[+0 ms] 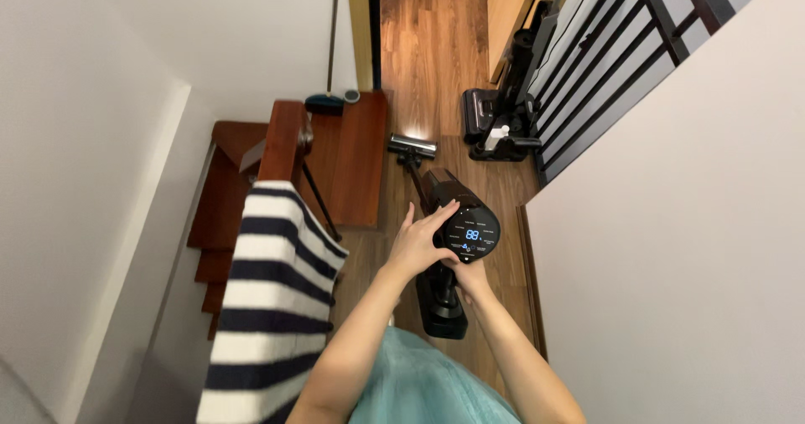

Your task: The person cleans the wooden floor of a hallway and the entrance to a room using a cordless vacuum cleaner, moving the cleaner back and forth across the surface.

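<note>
Black cordless stick vacuum [457,239] stands on the wood floor of the landing, its lit floor head [412,145] at the far end, near the top stair edge. Left hand [417,244] lies spread over the display end; right hand [467,275] appears clamped on the grip below, partly hidden. Risk: a push leftward could tip the head over the stair [348,160].

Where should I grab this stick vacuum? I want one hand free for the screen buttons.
Probably by the handle below the round screen, on the stick vacuum. Come from the near side, underneath, as the right hand does. The body tilts away toward the floor head, so the handle sits nearest you. The left hand then rests on the top, by the screen.
</note>
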